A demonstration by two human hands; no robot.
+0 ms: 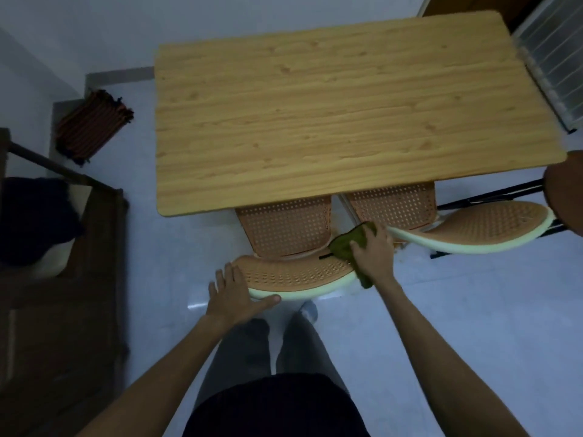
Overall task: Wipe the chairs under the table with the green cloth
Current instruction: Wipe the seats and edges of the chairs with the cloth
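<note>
Two orange perforated chairs sit tucked under the near edge of the wooden table [347, 108], seats partly hidden beneath the top. The near chair [293, 272] is at about 6 o'clock from the table's centre, its curved backrest with a pale rim facing the person; the second chair [479, 228] is at roughly 4 o'clock, backrest angled off to the right.

The right hand [373, 247] is closed over the green cloth [347, 244], pressing it at the right end of the near chair's backrest, in the gap between the two chairs. A tail of cloth hangs below the wrist. The left hand [233, 291] lies open and flat on the backrest's left end, thumb hooked along the pale rim, apparently steadying it.

The cloth looks soft and limp, so it should bunch easily and needs a full palm on it to stay spread; the loose tail could snag in the perforations. The chairs look like light moulded plastic on thin dark legs, stiff enough to wipe firmly but likely to slide on the smooth floor. The rim of the backrest seems the best place to hold
</note>
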